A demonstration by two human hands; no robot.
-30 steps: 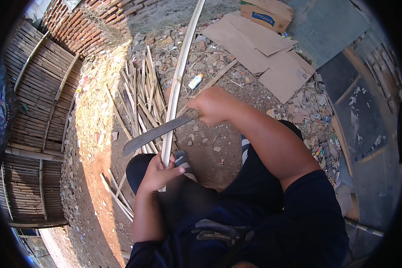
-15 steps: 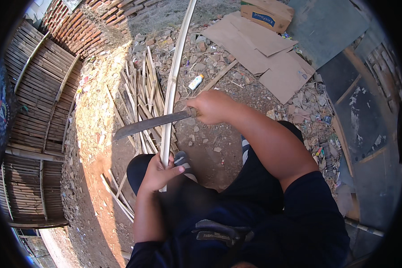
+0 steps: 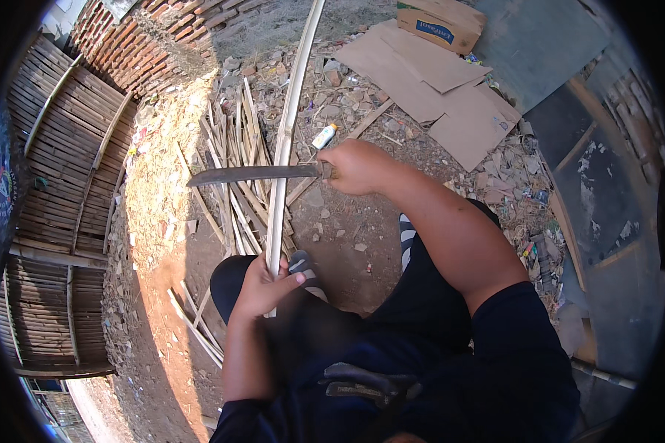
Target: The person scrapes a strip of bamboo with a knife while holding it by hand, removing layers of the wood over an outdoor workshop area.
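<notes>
A long, pale bamboo strip point(image 3: 287, 125) runs from my lap up past the top of the view, leaning slightly to the right. My left hand point(image 3: 256, 289) is closed around its near end, thumb lying across it, just above my left thigh. In my right hand point(image 3: 356, 167) is the handle of a machete point(image 3: 236, 174). Its dark blade points left and lies nearly level across the strip, some way beyond my left hand; I cannot tell whether the edge bites into the bamboo.
Behind the strip lies a pile of split bamboo point(image 3: 250, 136), and a few more pieces point(image 3: 196, 328) rest left of my knee. A small white and yellow bottle point(image 3: 324, 136) is on the rubble. Flattened cardboard point(image 3: 410, 81), a carton point(image 3: 442, 28), dark panels point(image 3: 598, 184) and a slatted bamboo wall point(image 3: 59, 177) surround me.
The machete has moved farther along the strip, away from my left hand, and its blade has gone from slanted to nearly level. My left hand and the strip have stayed put.
</notes>
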